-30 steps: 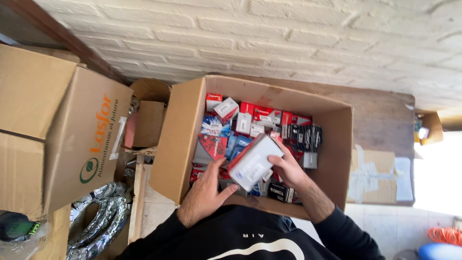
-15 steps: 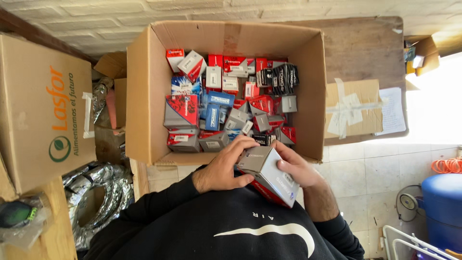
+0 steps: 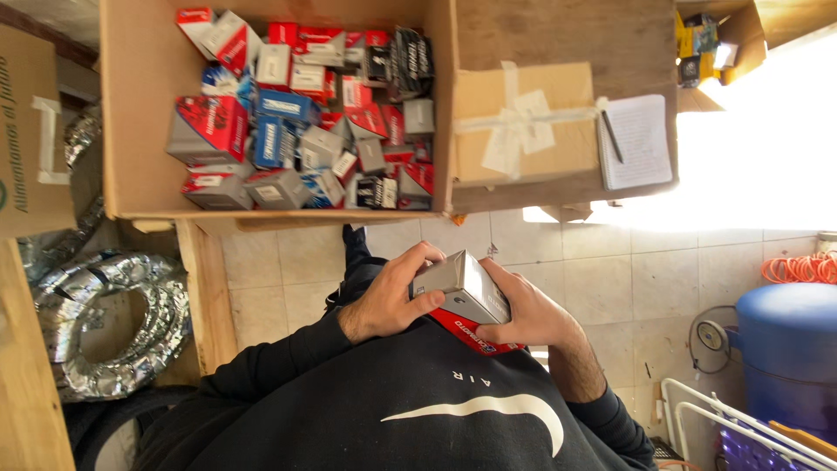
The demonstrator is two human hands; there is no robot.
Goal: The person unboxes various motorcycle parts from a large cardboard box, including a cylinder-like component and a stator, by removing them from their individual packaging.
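Note:
Both my hands hold a small grey and red carton (image 3: 465, 295) close to my chest. My left hand (image 3: 390, 294) wraps its left end, thumb across the front. My right hand (image 3: 526, 307) cups its right side from below. Ahead stands a large open cardboard box (image 3: 139, 131) filled with several small red, blue and grey cartons (image 3: 305, 122). My black sweatshirt (image 3: 410, 410) fills the bottom of the view.
A taped brown parcel (image 3: 523, 122) and a notepad with a pen (image 3: 636, 139) lie on a wooden surface to the right of the box. Coiled silver ducting (image 3: 113, 323) lies at the left, a blue drum (image 3: 789, 340) at the right. Tiled floor lies below.
The carton has come out of the big box and down to my chest. My view has tilted down, so the box now sits at the top of the frame.

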